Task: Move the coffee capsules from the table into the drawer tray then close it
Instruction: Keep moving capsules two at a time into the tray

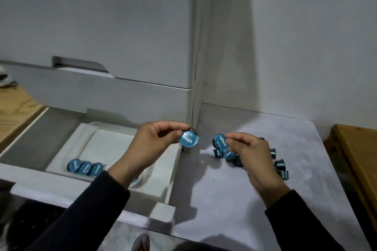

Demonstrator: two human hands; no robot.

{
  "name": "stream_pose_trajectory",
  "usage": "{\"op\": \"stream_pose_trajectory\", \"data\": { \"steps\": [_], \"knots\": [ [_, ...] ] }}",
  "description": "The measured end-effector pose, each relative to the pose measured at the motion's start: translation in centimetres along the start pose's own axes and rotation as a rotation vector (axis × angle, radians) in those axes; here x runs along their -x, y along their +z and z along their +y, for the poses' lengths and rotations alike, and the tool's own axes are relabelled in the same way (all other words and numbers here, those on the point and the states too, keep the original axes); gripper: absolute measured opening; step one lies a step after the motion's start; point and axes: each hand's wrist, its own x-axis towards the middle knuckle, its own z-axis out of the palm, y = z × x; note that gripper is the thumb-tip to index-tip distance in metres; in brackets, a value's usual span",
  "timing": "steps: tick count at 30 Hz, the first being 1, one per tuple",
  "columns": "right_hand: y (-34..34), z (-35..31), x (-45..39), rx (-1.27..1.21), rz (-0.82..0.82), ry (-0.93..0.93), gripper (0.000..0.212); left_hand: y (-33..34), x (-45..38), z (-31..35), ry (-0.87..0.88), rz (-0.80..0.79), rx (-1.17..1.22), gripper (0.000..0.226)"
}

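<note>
Two blue-lidded coffee capsules are held up near the centre of the frame, well above the surfaces below: the left capsule [189, 138] is pinched at its rim in the grip of the left hand [157, 144], its printed lid facing the camera, and the right capsule [220, 142] is pinched the same way by the right hand [250, 155]. The two lie close together but apart. Under and just right of the right hand, a loose cluster of capsules [280, 166] sits on the grey tabletop [234, 199], some partly hidden by the hand. To the lower left, a row of capsules [85, 167] lies on its sides in the white tray [85, 128] inside the open drawer [51, 181]; the left forearm in a dark sleeve [91, 206] crosses over the tray's right part. Behind stands a white cabinet [114, 36] filling the upper left of the frame, with a wooden surface [359, 159] at the right edge.
</note>
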Motion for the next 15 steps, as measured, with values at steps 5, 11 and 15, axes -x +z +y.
{"op": "stream_pose_trajectory", "data": {
  "steps": [5,11,15],
  "knots": [
    [7.9,-1.8,1.8,0.041,-0.177,-0.063,0.019,-10.8,-0.6,-1.6,-0.052,-0.066,-0.192,0.027],
    [21.2,0.0,1.2,0.211,-0.345,0.007,0.028,-23.0,-2.9,-7.0,-0.098,-0.236,-0.597,0.021],
    [28.6,2.8,-0.2,0.356,-0.382,0.071,0.024,-28.2,-4.6,-10.8,-0.113,-0.383,-0.762,0.02]
  ]
}}
